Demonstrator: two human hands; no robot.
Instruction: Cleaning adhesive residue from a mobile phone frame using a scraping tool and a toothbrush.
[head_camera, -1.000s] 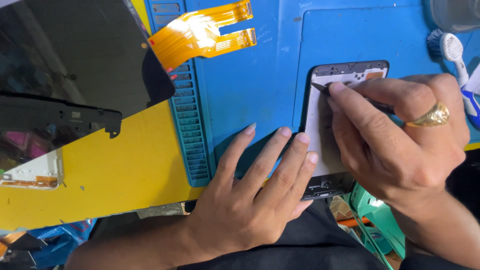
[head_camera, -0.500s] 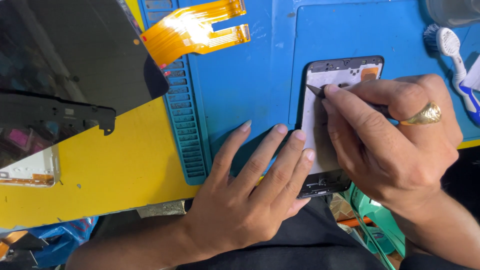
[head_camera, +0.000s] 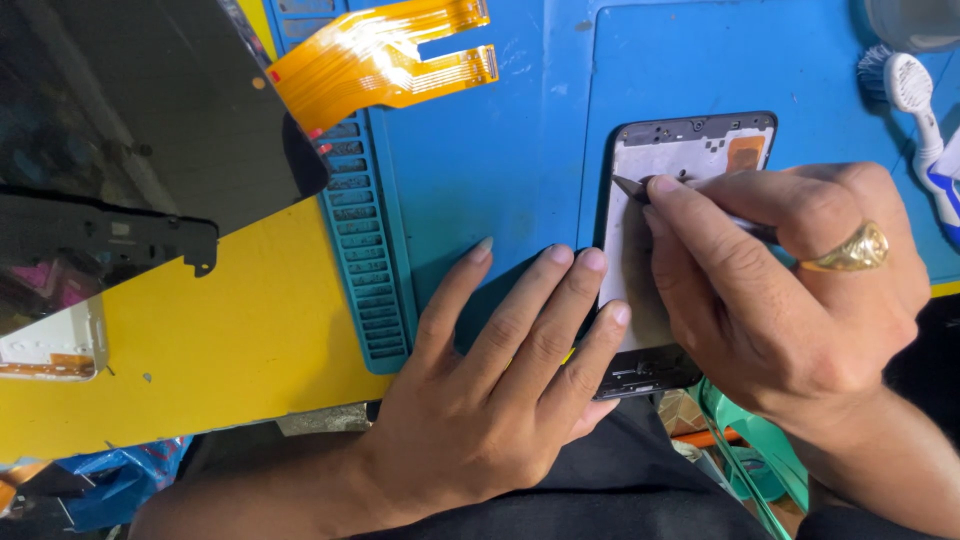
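Observation:
A black phone frame (head_camera: 690, 140) with a pale inner plate lies on the blue work mat (head_camera: 520, 170). My left hand (head_camera: 500, 390) rests flat on the mat, fingertips pressing the frame's left edge. My right hand (head_camera: 790, 300), with a gold ring, pinches a thin metal tool (head_camera: 632, 187). Its tip touches the plate near the frame's upper left side. The hand hides most of the tool's shaft and the frame's right half.
A detached dark screen panel (head_camera: 140, 120) with an orange flex cable (head_camera: 380, 60) lies at the upper left over a yellow surface (head_camera: 240, 350). A white and blue brush (head_camera: 915, 100) lies at the right edge. A green item (head_camera: 750, 440) shows below the table edge.
The view has shifted slightly; the phone frame and both hands sit a little higher in the picture. The tool tip stays at the frame's upper left.

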